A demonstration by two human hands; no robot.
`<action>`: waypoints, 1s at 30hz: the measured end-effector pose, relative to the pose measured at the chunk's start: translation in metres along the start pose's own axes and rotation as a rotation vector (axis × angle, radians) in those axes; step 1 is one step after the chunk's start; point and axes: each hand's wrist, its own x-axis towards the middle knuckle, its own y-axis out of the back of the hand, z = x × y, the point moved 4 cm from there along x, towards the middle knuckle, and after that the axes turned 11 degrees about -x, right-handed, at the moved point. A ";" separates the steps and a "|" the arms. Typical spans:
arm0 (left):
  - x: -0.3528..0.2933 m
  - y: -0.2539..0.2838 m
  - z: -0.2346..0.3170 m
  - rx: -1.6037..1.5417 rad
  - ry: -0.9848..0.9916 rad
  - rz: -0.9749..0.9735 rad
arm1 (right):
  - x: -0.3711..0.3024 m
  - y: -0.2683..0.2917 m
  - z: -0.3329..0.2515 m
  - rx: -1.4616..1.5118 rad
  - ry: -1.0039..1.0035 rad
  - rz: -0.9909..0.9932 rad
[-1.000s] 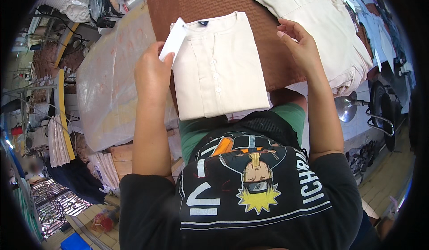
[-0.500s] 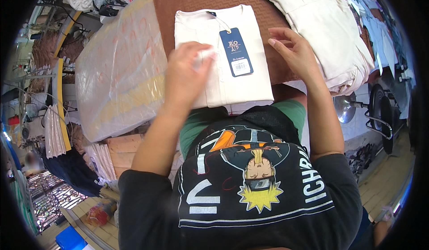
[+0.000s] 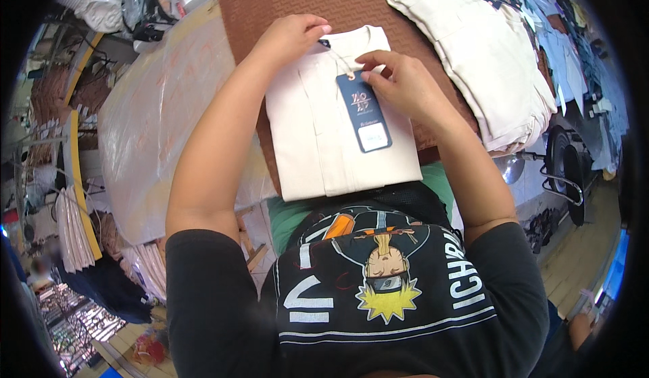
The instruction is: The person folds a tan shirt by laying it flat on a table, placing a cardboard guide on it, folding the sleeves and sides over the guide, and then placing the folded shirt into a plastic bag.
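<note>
A folded cream shirt (image 3: 301, 152) lies on the brown textured surface in front of me, its lower edge toward my lap. A dark blue hang tag (image 3: 363, 114) with a white label lies on its front, tied by a string at the neckline. My left hand (image 3: 291, 39) is at the far left corner by the collar, its fingers drawn together on the shirt's edge; they hide that corner. Over the tag's upper end is my right hand (image 3: 404, 84), thumb at the tag's top and index finger curved apart from it, beside the string.
Left of the shirt, a large plastic-wrapped bundle (image 3: 162, 128) covers the surface. More folded cream clothing (image 3: 466, 54) is stacked at right, with blue garments (image 3: 558, 60) beyond. A stand with a dark round part (image 3: 564, 168) is at right. Clothes hang at left (image 3: 71, 229).
My left hand has moved up from the shirt's middle to its collar. My right hand has come in from the right edge to the tag. The shirt and tag appear lower in view.
</note>
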 end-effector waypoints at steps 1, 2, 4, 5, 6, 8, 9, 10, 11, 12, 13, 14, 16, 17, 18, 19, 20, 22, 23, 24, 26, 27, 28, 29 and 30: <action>0.010 -0.008 0.001 -0.051 0.040 -0.076 | -0.002 0.002 0.000 0.034 -0.033 -0.030; 0.019 -0.015 0.002 -0.061 0.074 -0.107 | -0.004 0.004 0.000 0.068 -0.066 -0.060; 0.035 -0.030 0.004 -0.075 0.143 -0.179 | -0.008 0.009 0.008 0.123 -0.125 -0.059; 0.042 -0.036 0.005 -0.094 0.171 -0.196 | -0.009 0.011 0.012 0.150 -0.152 -0.059; 0.049 -0.041 0.006 -0.113 0.202 -0.216 | -0.010 0.012 0.016 0.165 -0.159 -0.038; 0.061 -0.049 0.006 -0.101 0.246 -0.266 | -0.011 0.016 0.026 0.194 -0.168 0.001; 0.066 -0.051 0.008 -0.065 0.257 -0.298 | -0.010 0.016 0.033 0.186 -0.150 0.043; 0.070 -0.053 0.009 -0.030 0.270 -0.328 | -0.010 0.015 0.040 0.191 -0.158 0.067; 0.072 -0.055 0.012 -0.025 0.226 -0.337 | -0.010 0.015 0.047 0.195 -0.163 0.090; 0.072 -0.053 0.016 -0.016 0.186 -0.344 | -0.008 0.014 0.052 0.205 -0.165 0.111; 0.072 -0.051 0.019 -0.008 0.149 -0.348 | -0.007 0.012 0.056 0.224 -0.174 0.122; 0.073 -0.049 0.020 0.003 0.158 -0.345 | -0.006 0.011 0.058 0.226 -0.188 0.118; 0.066 -0.037 0.026 0.026 0.186 -0.329 | -0.003 0.011 0.061 0.233 -0.204 0.103; 0.063 -0.026 0.019 -0.057 0.150 -0.252 | -0.002 0.013 0.063 0.198 -0.165 0.140; 0.059 -0.005 0.009 -0.132 0.114 -0.163 | -0.001 0.015 0.062 0.201 -0.114 0.174; 0.054 0.018 -0.002 -0.204 0.072 -0.073 | 0.002 0.017 0.063 0.197 -0.134 0.171; 0.040 0.039 -0.022 -0.270 0.096 -0.035 | 0.005 0.020 0.061 0.193 -0.153 0.168; 0.010 0.070 -0.047 -0.347 0.230 0.027 | 0.018 0.023 0.051 0.182 -0.095 0.156; -0.012 0.079 -0.054 -0.355 0.346 0.054 | 0.029 0.023 0.045 0.115 -0.019 0.181; -0.035 0.084 -0.056 -0.368 0.463 0.087 | 0.042 0.022 0.038 0.045 0.061 0.202; -0.064 0.075 -0.067 -0.383 0.579 0.108 | 0.069 0.010 0.013 -0.081 0.205 0.197; -0.081 0.070 -0.074 -0.393 0.642 0.122 | 0.082 0.002 -0.010 -0.104 0.252 0.147; -0.094 0.063 -0.070 -0.381 0.644 0.143 | 0.092 -0.006 -0.027 -0.130 0.288 0.102; -0.104 0.051 -0.063 -0.368 0.646 0.163 | 0.102 -0.016 -0.038 -0.145 0.290 0.048; -0.113 0.042 -0.057 -0.357 0.649 0.190 | 0.112 -0.027 -0.049 -0.162 0.298 -0.007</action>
